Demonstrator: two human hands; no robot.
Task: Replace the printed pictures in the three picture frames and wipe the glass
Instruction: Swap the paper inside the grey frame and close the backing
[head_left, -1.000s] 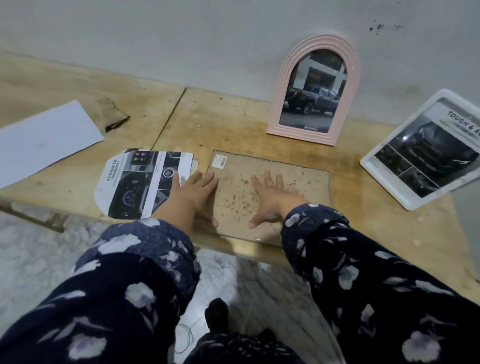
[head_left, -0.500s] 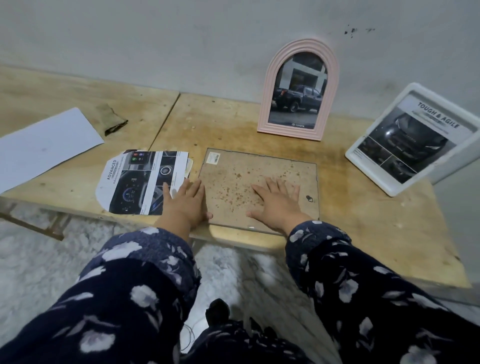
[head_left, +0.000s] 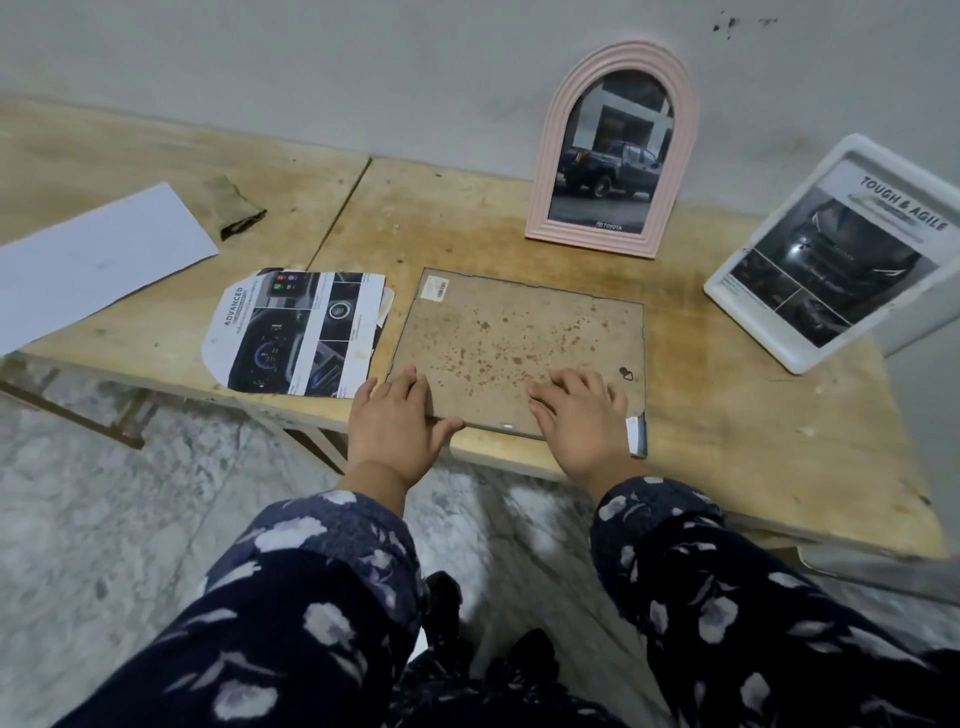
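A rectangular picture frame (head_left: 514, 338) lies face down on the wooden table (head_left: 753, 431), its spotted brown backing board up. My left hand (head_left: 395, 421) rests on its near left corner, thumb hooked along the near edge. My right hand (head_left: 582, 415) lies flat on the near right part of the backing. A pink arched frame (head_left: 550, 208) with a truck picture stands against the wall. A white frame (head_left: 727, 291) with a "Tough & Agile" print leans at the right. A cut car-dashboard print (head_left: 296, 332) lies left of the face-down frame.
A blank white sheet (head_left: 88, 254) lies at the far left, with a folded brownish cloth (head_left: 234, 205) behind it. The face-down frame lies close to the table's near edge; marble floor (head_left: 104, 519) is below. The grey wall (head_left: 363, 67) closes the back.
Both hands have slid back toward me along the backing board, from its middle to its near edge. The camera view has shifted slightly.
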